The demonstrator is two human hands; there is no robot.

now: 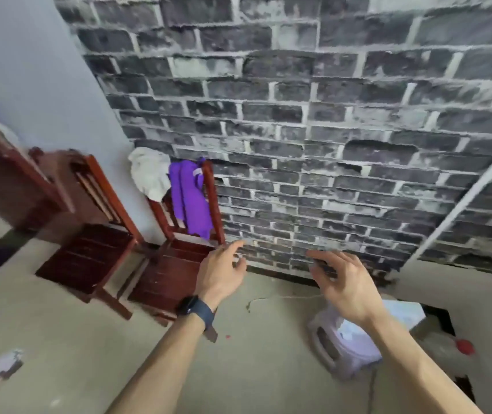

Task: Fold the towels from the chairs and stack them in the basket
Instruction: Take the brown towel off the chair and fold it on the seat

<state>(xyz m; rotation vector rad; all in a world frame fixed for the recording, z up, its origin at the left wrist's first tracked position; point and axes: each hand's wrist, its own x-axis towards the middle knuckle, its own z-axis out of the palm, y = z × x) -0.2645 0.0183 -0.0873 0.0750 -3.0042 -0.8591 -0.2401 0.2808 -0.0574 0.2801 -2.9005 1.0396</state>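
A purple towel [190, 201] hangs over the back of a red-brown wooden chair [176, 270] by the brick wall. A white towel [149, 173] is draped over the same chair's back, to the left of the purple one. My left hand [219, 271] is stretched out over the chair's seat, fingers relaxed, holding nothing. It sits a little below the purple towel's lower end. My right hand [343, 282] hovers further right in front of the wall, fingers loosely spread and empty. No basket shows clearly in this view.
A second wooden chair [89, 249] with a bare seat stands left of the first. A dark wooden piece of furniture [3, 177] is at far left. A pale plastic stool [337, 345] with something light on it stands on the concrete floor at lower right.
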